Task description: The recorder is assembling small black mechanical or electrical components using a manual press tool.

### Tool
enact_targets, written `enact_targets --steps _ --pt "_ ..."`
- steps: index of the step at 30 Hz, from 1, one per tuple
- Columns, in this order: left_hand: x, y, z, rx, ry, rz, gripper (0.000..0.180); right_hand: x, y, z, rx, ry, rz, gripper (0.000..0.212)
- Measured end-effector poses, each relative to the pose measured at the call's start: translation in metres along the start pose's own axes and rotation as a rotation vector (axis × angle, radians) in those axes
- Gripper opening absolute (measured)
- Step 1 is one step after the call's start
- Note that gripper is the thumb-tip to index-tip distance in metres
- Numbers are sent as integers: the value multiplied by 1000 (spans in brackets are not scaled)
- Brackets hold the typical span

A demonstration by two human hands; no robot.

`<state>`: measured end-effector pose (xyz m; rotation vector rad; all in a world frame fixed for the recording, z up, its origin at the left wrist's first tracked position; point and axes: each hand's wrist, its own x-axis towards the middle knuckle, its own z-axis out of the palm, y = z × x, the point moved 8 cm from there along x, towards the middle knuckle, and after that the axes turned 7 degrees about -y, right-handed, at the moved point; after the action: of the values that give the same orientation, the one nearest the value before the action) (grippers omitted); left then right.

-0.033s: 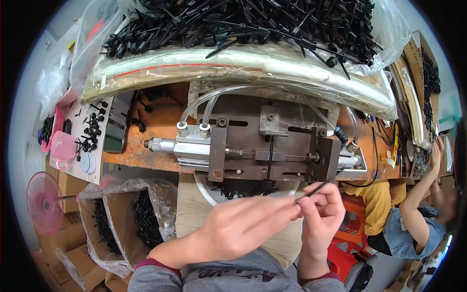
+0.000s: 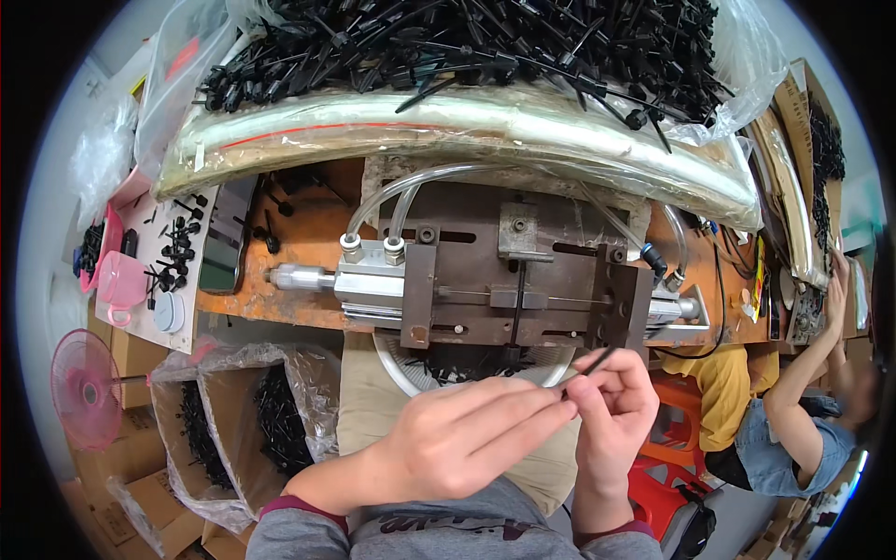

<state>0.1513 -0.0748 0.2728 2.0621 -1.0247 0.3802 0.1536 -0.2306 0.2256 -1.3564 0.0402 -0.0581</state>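
Observation:
My left hand (image 2: 467, 434) and my right hand (image 2: 611, 401) meet in front of the machine. The fingertips of both are closed on a thin black plastic stem (image 2: 597, 362), which slants up to the right; its lower end is hidden by fingers. Just beyond them is a brown metal fixture (image 2: 467, 201) with a pneumatic cylinder (image 2: 371, 285) on its left and another cylinder (image 2: 670, 308) on its right. Across its middle block (image 2: 532, 297) lies a similar black stemmed piece (image 2: 519, 313), its thick head toward me. Thin pins reach the block from both sides.
A plastic-lined box holds a heap of black stemmed parts (image 2: 467, 56) behind the fixture. More parts fill a divided carton (image 2: 219, 411) at lower left. A phone (image 2: 224, 247), a pink cup (image 2: 119, 280) and a pink fan (image 2: 86, 387) stand left. Another person (image 2: 793, 429) sits at right.
The cylinder rods have drawn outward, away from the middle block. My hands have shifted slightly left, and the held stem with them.

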Motion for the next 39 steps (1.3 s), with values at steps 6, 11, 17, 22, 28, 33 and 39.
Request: enact_targets --steps 6,11,17,22,28,33,39 --pt "3 -3 -16 -47 84 -93 35 38 -36 18 -229 -166 -47 25" --pt "-11 -20 -9 -119 46 -203 35 89 -125 15 -1090 117 -823 13" --pt "-14 -30 6 19 15 -207 31 166 -131 45 -1817 -291 -1144 33" --pt "-14 -27 19 296 -67 -182 24 203 -115 50 -2116 -476 -807 41" --pt "-6 -28 22 325 -58 -153 23 200 -118 44 -1969 -606 -866 40" --pt "-5 -29 24 314 -65 -165 23 198 -140 19 -1599 -450 -676 25" --pt "-6 -30 26 328 -61 -166 23 203 -158 -24 -750 -233 -429 9"
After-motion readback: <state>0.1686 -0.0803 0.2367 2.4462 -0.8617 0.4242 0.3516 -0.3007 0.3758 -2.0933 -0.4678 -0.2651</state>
